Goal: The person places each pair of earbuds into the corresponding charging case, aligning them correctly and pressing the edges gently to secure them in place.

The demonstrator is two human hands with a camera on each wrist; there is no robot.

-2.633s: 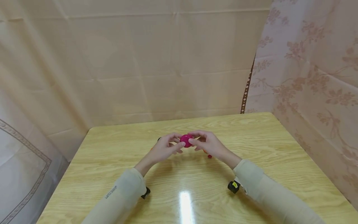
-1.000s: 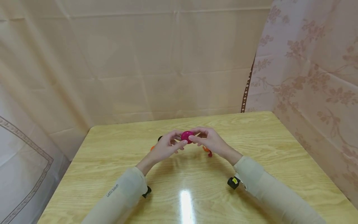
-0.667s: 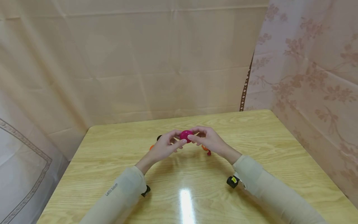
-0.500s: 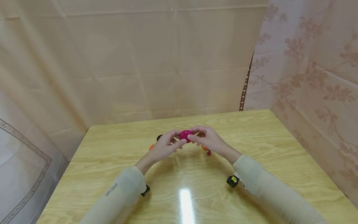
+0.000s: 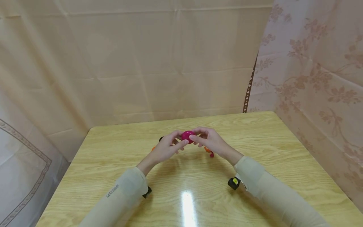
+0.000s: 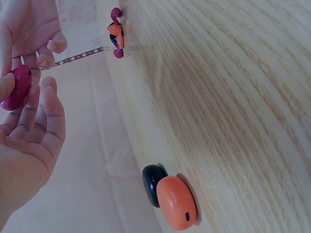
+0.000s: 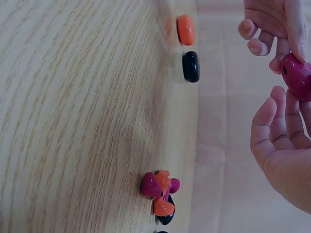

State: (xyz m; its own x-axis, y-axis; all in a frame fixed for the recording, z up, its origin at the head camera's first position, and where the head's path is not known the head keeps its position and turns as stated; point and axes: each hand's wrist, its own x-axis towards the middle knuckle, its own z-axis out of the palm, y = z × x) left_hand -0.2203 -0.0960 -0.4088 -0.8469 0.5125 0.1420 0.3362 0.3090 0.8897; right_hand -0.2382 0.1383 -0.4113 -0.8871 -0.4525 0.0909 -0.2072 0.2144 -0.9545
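A magenta earbud charging case (image 5: 187, 136), rounded and glossy, is held above the table between both hands. My left hand (image 5: 166, 147) pinches its left side with thumb and fingers. From the right, my right hand (image 5: 212, 143) grips it, the thumb lying on its front. The case looks closed; a small dark port shows on its edge in the wrist views. Below, to the left, lie an orange charging case (image 6: 176, 203) and a black charging case (image 6: 154, 185), side by side. On the right rests a small heap of magenta, orange and black earbuds (image 7: 163, 194).
The wooden table (image 5: 255, 142) has a bright light reflection near its front. Beige curtain (image 5: 127, 63) hangs behind its far edge, and a floral curtain (image 5: 320, 78) stands at the right. A black wrist camera (image 5: 233, 183) sits under the right sleeve.
Both hands and the magenta case have risen slightly in the head view since the first frame. The right thumb has shifted a little on the case's front. The grip continues.
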